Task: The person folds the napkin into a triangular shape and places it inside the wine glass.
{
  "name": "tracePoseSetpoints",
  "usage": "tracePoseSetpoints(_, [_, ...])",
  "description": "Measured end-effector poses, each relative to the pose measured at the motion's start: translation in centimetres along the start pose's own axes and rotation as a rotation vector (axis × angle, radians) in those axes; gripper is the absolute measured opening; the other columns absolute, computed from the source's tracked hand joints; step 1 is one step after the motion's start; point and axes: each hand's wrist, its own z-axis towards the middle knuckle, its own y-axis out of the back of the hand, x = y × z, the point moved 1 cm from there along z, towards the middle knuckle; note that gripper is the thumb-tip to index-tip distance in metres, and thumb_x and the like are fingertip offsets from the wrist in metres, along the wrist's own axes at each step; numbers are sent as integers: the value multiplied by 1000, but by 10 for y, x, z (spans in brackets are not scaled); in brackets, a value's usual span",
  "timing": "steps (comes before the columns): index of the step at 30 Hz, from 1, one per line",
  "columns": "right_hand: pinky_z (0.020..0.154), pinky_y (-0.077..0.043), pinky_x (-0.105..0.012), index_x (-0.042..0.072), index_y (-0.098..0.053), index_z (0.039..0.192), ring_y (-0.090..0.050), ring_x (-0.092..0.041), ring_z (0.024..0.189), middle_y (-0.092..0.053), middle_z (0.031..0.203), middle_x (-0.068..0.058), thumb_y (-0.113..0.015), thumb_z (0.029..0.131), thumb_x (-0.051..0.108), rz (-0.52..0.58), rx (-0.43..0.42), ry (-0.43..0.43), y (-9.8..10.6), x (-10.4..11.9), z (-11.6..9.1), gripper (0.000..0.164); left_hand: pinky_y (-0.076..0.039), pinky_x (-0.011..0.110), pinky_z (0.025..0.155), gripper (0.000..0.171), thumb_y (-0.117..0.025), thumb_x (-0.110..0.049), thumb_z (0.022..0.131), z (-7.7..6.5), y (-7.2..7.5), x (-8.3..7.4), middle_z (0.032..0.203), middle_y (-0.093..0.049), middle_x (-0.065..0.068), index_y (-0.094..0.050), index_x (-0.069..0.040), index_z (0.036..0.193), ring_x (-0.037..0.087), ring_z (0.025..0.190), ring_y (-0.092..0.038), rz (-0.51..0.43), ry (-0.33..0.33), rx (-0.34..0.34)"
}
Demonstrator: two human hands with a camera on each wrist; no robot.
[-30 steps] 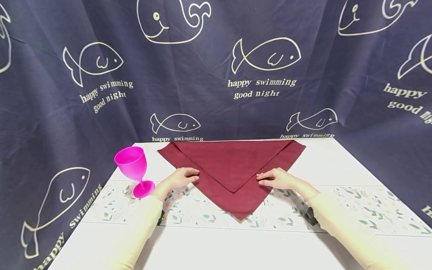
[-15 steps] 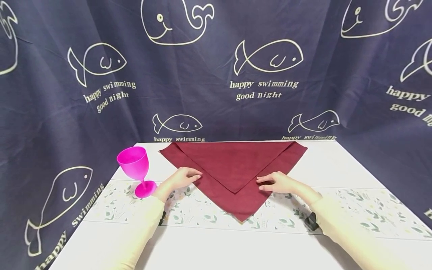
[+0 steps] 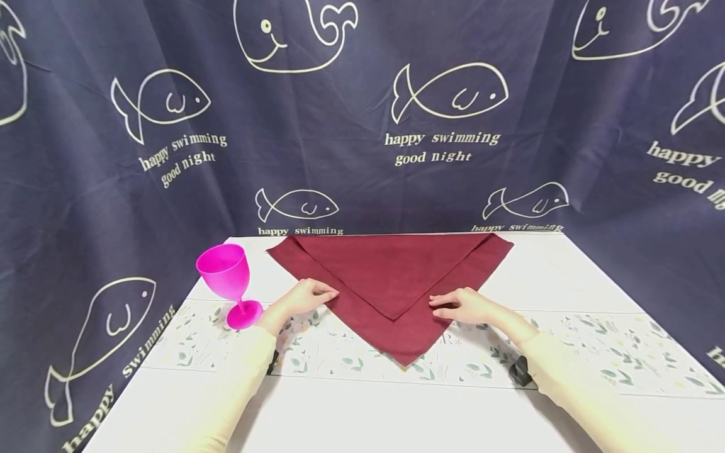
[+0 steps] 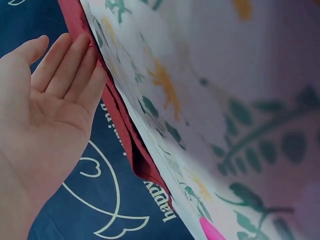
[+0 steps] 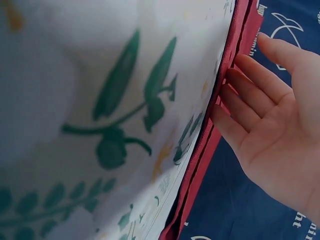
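Note:
A dark red cloth (image 3: 391, 270) lies on the table, folded so its upper layer makes a triangle pointing toward me. A wider layer shows beneath, its tip reaching the leaf-patterned band. My left hand (image 3: 306, 297) rests its fingertips on the cloth's left slanting edge. Opposite it, my right hand (image 3: 466, 306) touches the right slanting edge with its fingertips. Both wrist views show the left fingers (image 4: 65, 70) and right fingers (image 5: 255, 95) extended, with the tips against the red edge (image 4: 117, 107) and nothing gripped.
A bright pink goblet (image 3: 223, 272) stands upright on the left, close to my left forearm. The white table (image 3: 396, 415) carries a leaf-print band (image 3: 617, 352) across it. Behind the table hangs a dark blue curtain (image 3: 351, 138) with fish drawings.
The head view shifts slightly. Both hands stay at the cloth's edges with only small finger movements, and the cloth keeps its folded shape.

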Motion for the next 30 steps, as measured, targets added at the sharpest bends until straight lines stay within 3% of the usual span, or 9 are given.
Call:
tracePoseSetpoints(9, [91,-48,-46,6,-69,112,-57,-34,115,-66,118,-10,-65,87,31,-9,-2,3,1,-6,7,36,-49,38,93,28,-59,-22,92,5,0,0,109,-70,7,-69,-7,113,18,99,-66,-25,-29,34])
tracePoseSetpoints(22, [94,-46,-48,4,-69,113,-54,-36,117,-65,119,-12,-63,88,27,22,-20,1,-2,-7,11,34,-48,37,95,29,-57,-21,93,3,-3,7,113,-68,9,-67,-5,114,19,102,-65,-85,6,56])
tracePoseSetpoints(30, [85,-51,-42,-1,-68,108,-65,-31,100,-70,103,-14,-69,83,17,76,-80,19,0,2,18,31,-49,38,94,26,-58,-19,92,4,-3,6,110,-69,9,-67,-4,111,20,101,-65,-94,-11,39])
